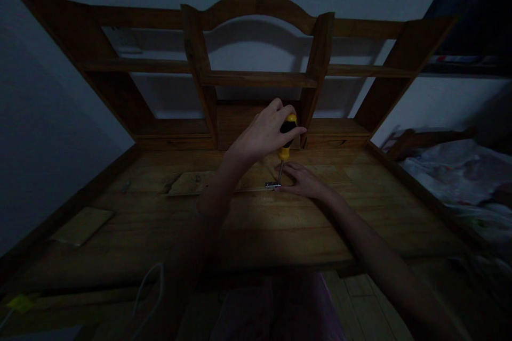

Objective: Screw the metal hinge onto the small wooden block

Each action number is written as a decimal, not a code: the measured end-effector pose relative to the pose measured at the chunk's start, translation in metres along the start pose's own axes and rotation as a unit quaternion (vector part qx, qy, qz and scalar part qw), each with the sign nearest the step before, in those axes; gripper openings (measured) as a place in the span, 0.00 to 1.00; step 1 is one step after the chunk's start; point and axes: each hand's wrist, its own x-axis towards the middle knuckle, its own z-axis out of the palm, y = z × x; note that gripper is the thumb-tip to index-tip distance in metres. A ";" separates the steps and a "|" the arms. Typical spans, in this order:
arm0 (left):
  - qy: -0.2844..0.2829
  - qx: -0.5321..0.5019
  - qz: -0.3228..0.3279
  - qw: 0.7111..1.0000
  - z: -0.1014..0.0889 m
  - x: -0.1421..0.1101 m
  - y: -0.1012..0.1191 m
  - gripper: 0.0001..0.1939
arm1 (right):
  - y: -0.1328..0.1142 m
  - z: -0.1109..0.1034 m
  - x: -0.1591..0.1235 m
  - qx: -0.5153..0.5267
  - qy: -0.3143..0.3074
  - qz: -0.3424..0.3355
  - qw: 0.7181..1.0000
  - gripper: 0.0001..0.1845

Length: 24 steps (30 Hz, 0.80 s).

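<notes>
My left hand (266, 128) is wrapped round the yellow and black handle of a screwdriver (285, 153). The screwdriver stands nearly upright, its shaft pointing down at a small shiny metal fitting (272, 185). Low on the desk, my right hand (302, 178) has its thumb against the right end of that fitting, with its fingers curved round behind the screwdriver tip. Underneath lies a thin wooden board (192, 183) with a rough, broken left end. Whether the tip sits in a screw is too small to make out.
The wooden desk (256, 240) has a shelf unit (258, 80) along its back. A small flat wood piece (83, 225) and a small metal item (126, 186) lie on the left. A white cable (150, 282) hangs at the front left. Plastic-covered things (460, 170) stand beyond the right edge.
</notes>
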 end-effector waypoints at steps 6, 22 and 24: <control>-0.004 -0.014 0.012 1.000 -0.004 0.000 -0.006 0.17 | 0.000 0.000 0.000 0.007 0.000 0.002 1.000 0.39; -0.035 -0.036 0.023 0.998 -0.005 0.000 0.003 0.18 | -0.002 -0.002 0.000 0.002 0.000 0.002 1.000 0.39; -0.025 -0.022 0.019 0.999 -0.006 0.000 0.000 0.19 | -0.002 -0.002 0.000 0.001 0.003 -0.001 1.000 0.39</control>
